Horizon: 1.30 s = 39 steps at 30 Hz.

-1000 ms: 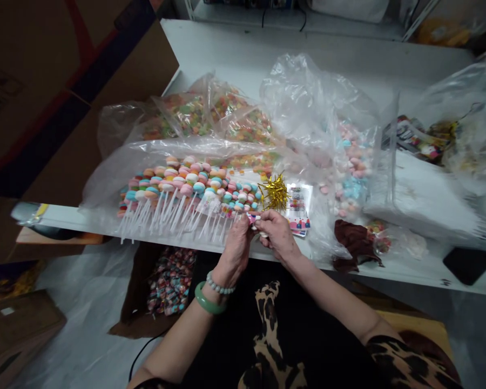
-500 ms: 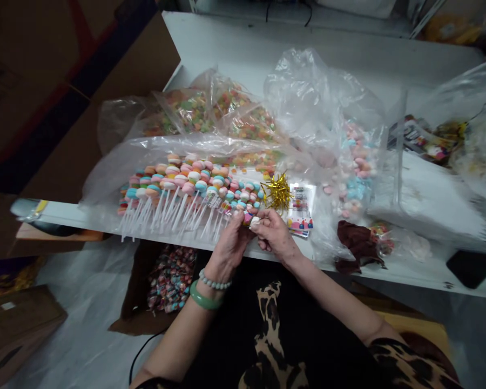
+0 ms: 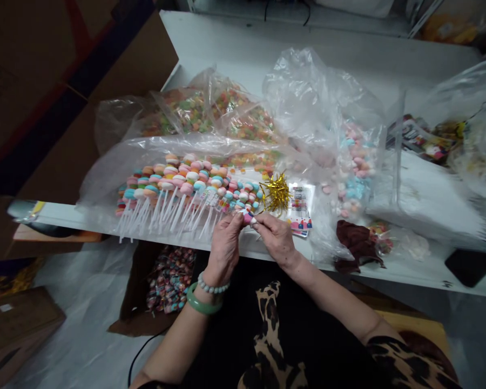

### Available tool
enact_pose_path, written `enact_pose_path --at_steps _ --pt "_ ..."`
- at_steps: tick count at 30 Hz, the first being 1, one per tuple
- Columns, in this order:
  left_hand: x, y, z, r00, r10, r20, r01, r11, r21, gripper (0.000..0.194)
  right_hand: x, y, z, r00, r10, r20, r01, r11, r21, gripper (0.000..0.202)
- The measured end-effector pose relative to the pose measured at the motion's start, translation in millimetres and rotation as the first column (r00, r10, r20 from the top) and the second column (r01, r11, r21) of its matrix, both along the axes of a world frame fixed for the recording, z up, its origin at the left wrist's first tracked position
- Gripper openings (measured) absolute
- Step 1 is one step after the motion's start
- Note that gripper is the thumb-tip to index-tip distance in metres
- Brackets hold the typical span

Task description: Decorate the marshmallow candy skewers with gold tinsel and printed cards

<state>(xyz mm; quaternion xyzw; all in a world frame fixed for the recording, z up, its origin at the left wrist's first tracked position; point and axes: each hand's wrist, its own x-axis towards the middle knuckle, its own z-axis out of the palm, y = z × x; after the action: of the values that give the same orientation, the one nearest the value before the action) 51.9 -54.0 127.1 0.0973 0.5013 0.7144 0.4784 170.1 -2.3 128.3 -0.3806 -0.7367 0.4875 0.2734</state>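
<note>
A small clear printed candy bag (image 3: 248, 217), with pink and blue print at this end, spans my fingertips. My left hand (image 3: 227, 235) is closed, thumb and finger pinching one side of the bag. Closed as well, my right hand (image 3: 276, 235) pinches the bag's near right end. What lies inside the bag is partly hidden by my fingers. Beyond and left of my hands lie rows of pastel candy skewers (image 3: 178, 183) on white sticks. Just past my right hand are gold twist ties (image 3: 277, 192) and a stack of flat printed bags (image 3: 302, 202).
Large plastic bags of gummy candy (image 3: 202, 111) lie behind the skewers. A bag of pastel candies (image 3: 358, 167), a brown cloth (image 3: 350, 243) and a black phone-like object (image 3: 472, 267) are to the right. Below the table edge stands a carton of wrapped candies (image 3: 170, 278).
My right fingers, which held a small white piece at the bag's end, now pinch the bag itself. The left hand has turned slightly more upright.
</note>
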Motion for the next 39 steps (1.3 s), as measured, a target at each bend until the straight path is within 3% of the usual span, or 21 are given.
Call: enact_pose_path --at_steps 3,5,7,12,15,18,22,25,29,33,39 --pt "0 0 -1.3 1.000 -0.010 -0.022 0.010 1.000 0.000 0.019 3 -4 -3.4 0.988 0.046 0.150 -0.078 0.974 0.215 0.019" --pt "0 0 -2.4 1.000 -0.010 -0.007 0.010 1.000 -0.022 0.021 4 -5 -4.7 0.975 0.042 0.219 -0.105 0.954 0.280 0.020" --pt "1 0 -3.6 0.999 -0.033 -0.001 0.033 0.998 -0.052 0.023 4 -4 -3.7 0.974 0.023 0.224 -0.084 0.960 0.268 0.019" --pt "4 -1 -5.9 0.992 -0.120 -0.026 0.115 0.983 -0.143 0.024 1 5 3.8 0.976 -0.064 0.209 0.045 0.995 0.094 0.011" --pt "7 -2 -5.5 0.980 -0.195 0.033 0.198 0.968 -0.155 0.029 0 7 5.8 0.960 -0.126 0.251 0.097 0.987 0.126 0.009" --pt "7 -1 -3.5 0.968 -0.194 0.157 0.214 0.969 -0.123 0.030 1 7 6.5 0.954 -0.113 0.279 0.052 0.974 0.219 0.013" --pt "0 2 -0.9 0.965 -0.078 0.252 0.103 0.991 -0.090 0.029 6 12 8.3 0.986 0.046 0.160 -0.082 0.970 0.230 0.020" --pt "-6 3 -1.6 0.965 -0.060 0.254 0.089 0.990 -0.107 0.031 11 15 9.0 0.989 0.025 0.144 -0.052 0.981 0.186 0.021" --pt "0 3 -4.6 0.977 -0.094 0.191 0.113 0.989 -0.095 0.029 11 14 7.9 0.994 -0.007 0.107 -0.004 0.994 0.110 0.011" --pt "12 1 -5.9 0.976 -0.151 0.156 0.163 0.984 -0.069 0.027 6 9 5.9 0.999 -0.039 0.005 0.037 0.988 0.151 0.014" --pt "-1 0 2.5 0.916 -0.255 0.311 0.275 0.961 -0.024 0.029 6 12 4.8 0.996 -0.041 -0.073 0.052 0.987 0.149 0.012"
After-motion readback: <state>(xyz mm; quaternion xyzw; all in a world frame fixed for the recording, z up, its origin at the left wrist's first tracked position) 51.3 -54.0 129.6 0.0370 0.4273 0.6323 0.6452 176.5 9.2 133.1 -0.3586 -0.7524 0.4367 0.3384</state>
